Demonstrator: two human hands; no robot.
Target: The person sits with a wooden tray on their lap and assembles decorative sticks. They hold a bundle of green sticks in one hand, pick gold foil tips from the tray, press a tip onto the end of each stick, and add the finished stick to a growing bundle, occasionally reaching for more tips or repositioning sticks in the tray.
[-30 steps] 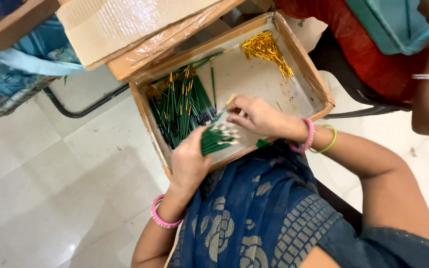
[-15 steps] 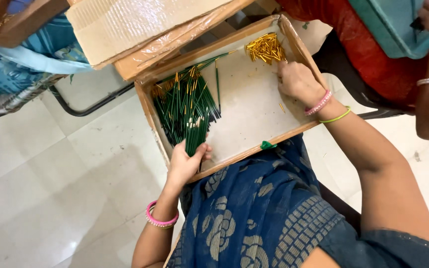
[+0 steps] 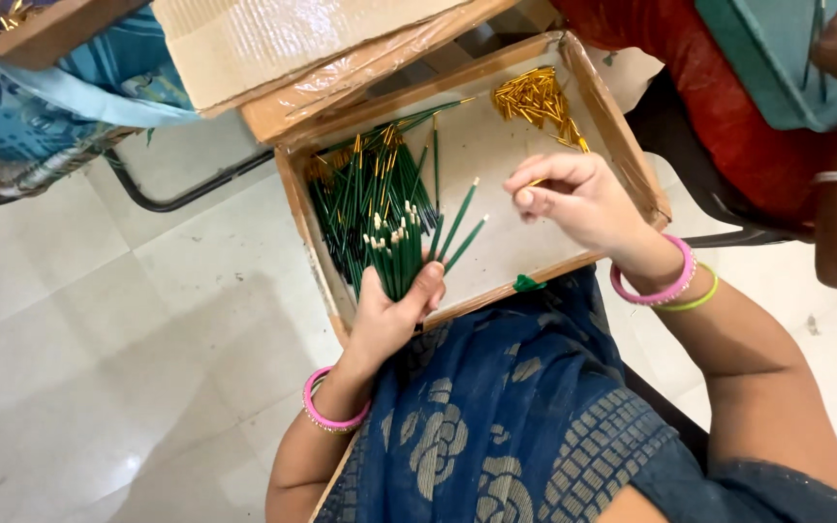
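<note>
The left hand (image 3: 391,312) is closed around a bundle of green sticks (image 3: 409,254). Just beyond it more green sticks (image 3: 365,184) lie in the cardboard tray (image 3: 496,155). The right hand (image 3: 573,199) pinches one gold cap (image 3: 536,181); further out lies the gold cap pile (image 3: 538,97).

Left hand (image 3: 389,315) gripping green sticks (image 3: 407,254); right hand (image 3: 578,199) pinching gold piece (image 3: 536,181) above cardboard tray (image 3: 622,145).

Two hands were at work: the left hand (image 3: 394,315) and the right hand (image 3: 573,199). One tray (image 3: 496,165) sat there, with one heap of gold caps (image 3: 535,97). Green sticks (image 3: 370,194) were too many to count. Three bangles showed: one on the left wrist, two on the right.
</note>
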